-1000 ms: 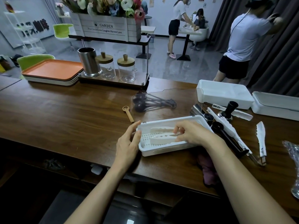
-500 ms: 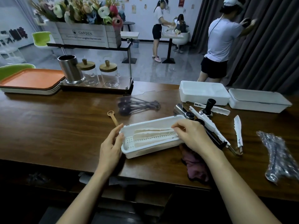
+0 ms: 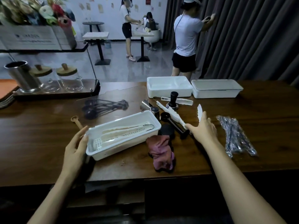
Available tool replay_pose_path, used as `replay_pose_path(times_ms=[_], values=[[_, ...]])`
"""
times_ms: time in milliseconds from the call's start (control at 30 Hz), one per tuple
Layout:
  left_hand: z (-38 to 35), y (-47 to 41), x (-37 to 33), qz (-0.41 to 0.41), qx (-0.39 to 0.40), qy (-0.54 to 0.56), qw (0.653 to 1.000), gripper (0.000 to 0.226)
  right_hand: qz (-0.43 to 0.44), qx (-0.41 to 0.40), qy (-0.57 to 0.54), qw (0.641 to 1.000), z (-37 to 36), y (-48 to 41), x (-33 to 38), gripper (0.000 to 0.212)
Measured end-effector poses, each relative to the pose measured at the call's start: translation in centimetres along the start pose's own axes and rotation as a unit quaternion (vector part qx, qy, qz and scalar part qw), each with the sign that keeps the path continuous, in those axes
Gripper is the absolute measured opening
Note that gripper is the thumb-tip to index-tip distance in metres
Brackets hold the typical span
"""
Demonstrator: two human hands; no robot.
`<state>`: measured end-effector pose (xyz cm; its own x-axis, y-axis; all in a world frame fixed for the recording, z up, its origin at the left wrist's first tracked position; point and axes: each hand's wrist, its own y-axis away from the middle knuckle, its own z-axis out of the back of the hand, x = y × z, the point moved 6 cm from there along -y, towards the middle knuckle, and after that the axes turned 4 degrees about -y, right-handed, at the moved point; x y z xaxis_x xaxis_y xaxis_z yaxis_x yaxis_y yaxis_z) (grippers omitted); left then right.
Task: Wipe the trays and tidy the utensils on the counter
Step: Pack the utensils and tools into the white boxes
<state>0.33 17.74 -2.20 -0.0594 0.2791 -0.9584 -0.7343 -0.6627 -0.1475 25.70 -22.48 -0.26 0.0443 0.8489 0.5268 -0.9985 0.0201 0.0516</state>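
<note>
White tray (image 3: 123, 147): perforated floor, set slantwise on the counter (image 3: 40, 143), its left end against my left hand (image 3: 76, 146). That hand is loose, not clenched. Thumb and fingers lie nearly straight along the tray's end wall and touch it.

Contents of the tray: one pair of long tongs (image 3: 123, 132), lying lengthwise on the floor.

Right hand (image 3: 202, 128): spread and released, palm down, grasping nothing, well to the right of the tray.

- Just past its fingertips: short tongs (image 3: 200, 112), white, flat on the counter. From my feed I cannot tell whether a finger touches them.
- Just left of its thumb: toothed tongs (image 3: 169, 113), white, lying across a black scoop (image 3: 174, 125).
- Beyond the thumb: a black tamper (image 3: 174, 99), upright.
- To its right, apart from it: wrapped cutlery (image 3: 236, 136) in clear plastic.
- Below and left of it, between my two hands: a pink cloth (image 3: 160, 151), crumpled, just beside the tray's right end.
- Far beyond it: two white boxes (image 3: 168, 86), side by side at the back of the counter.

Just beyond my left thumb: a wooden spoon (image 3: 76, 121). Further out lie black spoons (image 3: 105, 107), bunched together.

Far to the left of that hand, at the frame's edge: orange trays (image 3: 6, 89), stacked. Beside them stand a steel cup (image 3: 22, 76) and glass jars (image 3: 69, 80) with wooden lids.
</note>
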Motion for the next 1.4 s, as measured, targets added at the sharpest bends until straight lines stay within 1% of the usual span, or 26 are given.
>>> replay_pose_path(times_ms=[167, 267, 400, 567, 667, 767, 833, 900, 1000, 1067, 1167, 1300, 1400], values=[[0.1, 0.1, -0.1, 0.008, -0.006, -0.003, 1.0, 0.032, -0.002, 0.015, 0.015, 1.0, -0.6, -1.8, 0.7, 0.128], [0.0, 0.2, -0.3, 0.005, -0.01, -0.005, 1.0, 0.03, -0.006, 0.03, 0.039, 0.999, -1.2, -2.1, 1.0, 0.131], [0.2, 0.2, 0.3, 0.005, -0.007, -0.013, 1.0, 0.032, -0.01, 0.037, 0.049, 0.998, -1.3, -2.2, 0.7, 0.117], [0.3, 0.0, 0.4, 0.005, -0.007, -0.011, 1.0, 0.03, -0.028, 0.021, 0.015, 0.999, 0.3, -1.8, -1.0, 0.101], [0.3, 0.0, 0.6, 0.0, -0.004, -0.024, 1.0, 0.032, -0.027, -0.008, -0.008, 1.0, 2.1, -0.9, -1.2, 0.088], [0.4, -0.1, 0.7, 0.0, -0.007, -0.027, 1.0, 0.032, 0.038, -0.031, -0.029, 0.998, 3.6, 0.6, 0.8, 0.063], [0.4, -0.1, 0.7, 0.0, -0.007, -0.025, 1.0, 0.032, 0.094, -0.022, -0.057, 0.994, 4.0, 1.8, 3.4, 0.051], [0.5, 0.0, 0.6, -0.002, -0.006, -0.025, 1.0, 0.032, 0.158, 0.005, -0.078, 0.984, 3.8, 3.4, 6.8, 0.047], [0.5, 0.1, 0.4, 0.0, -0.004, -0.022, 1.0, 0.031, 0.254, 0.06, -0.106, 0.959, 2.3, 5.9, 12.3, 0.045], [0.5, 0.3, 0.4, 0.0, -0.001, -0.031, 1.0, 0.035, 0.298, 0.103, -0.118, 0.942, 0.7, 7.5, 15.4, 0.042], [0.7, 0.3, 0.5, -0.001, -0.003, -0.042, 0.999, 0.039, 0.349, 0.154, -0.144, 0.913, -1.7, 9.3, 19.4, 0.03], [0.7, 0.2, 0.7, 0.0, -0.007, -0.058, 0.998, 0.04, 0.391, 0.186, -0.191, 0.881, -3.4, 11.2, 24.0, 0.038], [0.7, 0.1, 0.7, 0.004, -0.006, -0.066, 0.998, 0.041, 0.404, 0.225, -0.214, 0.86, -4.8, 11.7, 26.0, 0.043]])
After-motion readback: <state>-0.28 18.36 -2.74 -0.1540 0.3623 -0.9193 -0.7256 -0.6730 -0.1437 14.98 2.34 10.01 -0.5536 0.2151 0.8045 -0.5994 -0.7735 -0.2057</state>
